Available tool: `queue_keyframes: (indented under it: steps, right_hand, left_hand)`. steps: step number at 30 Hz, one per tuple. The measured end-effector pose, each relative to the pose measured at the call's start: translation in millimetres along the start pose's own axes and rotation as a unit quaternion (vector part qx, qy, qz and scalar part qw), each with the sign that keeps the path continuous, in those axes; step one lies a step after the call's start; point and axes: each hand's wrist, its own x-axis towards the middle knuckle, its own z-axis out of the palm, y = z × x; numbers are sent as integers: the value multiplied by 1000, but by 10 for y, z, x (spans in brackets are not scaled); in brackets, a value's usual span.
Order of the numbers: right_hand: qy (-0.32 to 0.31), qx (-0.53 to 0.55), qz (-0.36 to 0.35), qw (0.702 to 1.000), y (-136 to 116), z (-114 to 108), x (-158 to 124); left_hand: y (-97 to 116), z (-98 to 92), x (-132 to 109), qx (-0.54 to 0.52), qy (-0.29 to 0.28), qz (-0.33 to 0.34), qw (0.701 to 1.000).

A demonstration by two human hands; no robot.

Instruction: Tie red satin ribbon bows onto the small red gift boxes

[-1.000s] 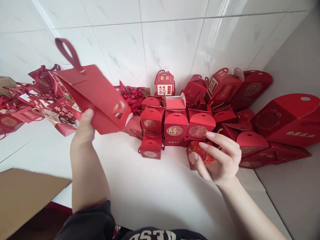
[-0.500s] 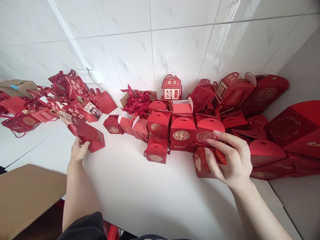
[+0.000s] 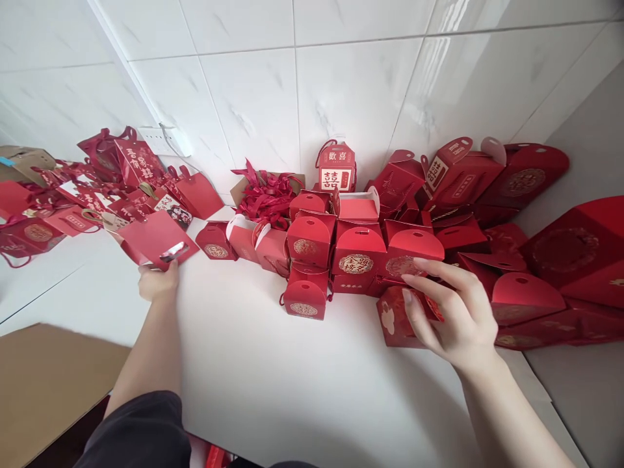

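Note:
My left hand (image 3: 158,281) grips the lower edge of a red paper gift box (image 3: 158,237), which is tilted and has a slot at its right end. It is just in front of a heap of red gift bags (image 3: 139,162). Over on the right, my right hand (image 3: 458,309) has its fingers apart and nothing between them. Its fingertips are close to a red box with a round gold print (image 3: 404,244); whether they touch it I cannot tell. Below them lies a red box with a pale figure (image 3: 390,322), partly hidden by that hand.
Several red boxes (image 3: 307,299) are stacked mid-table, behind them a carton of red ribbons (image 3: 268,201). Larger red boxes (image 3: 580,253) crowd the right side. A cardboard flap (image 3: 53,383) is at lower left. A tiled wall with a socket (image 3: 160,140) bounds the back.
My left hand has turned the red gift box so its broad face shows, and shifted it slightly left and away from me. My right hand has barely moved.

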Motion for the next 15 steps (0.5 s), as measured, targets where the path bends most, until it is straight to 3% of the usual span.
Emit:
queue_keyframes:
  steps: [5, 11, 15]
  right_hand:
    - [-12, 2, 7, 1000, 39, 51, -30]
    - [-29, 15, 8, 999, 79, 97, -78]
    - [-42, 7, 13, 999, 96, 121, -101]
  left_hand:
    - [78, 9, 137, 17, -43, -5, 999]
    - [145, -11, 171, -21, 29, 1, 999]
    - [206, -21, 240, -16, 13, 9, 1000]
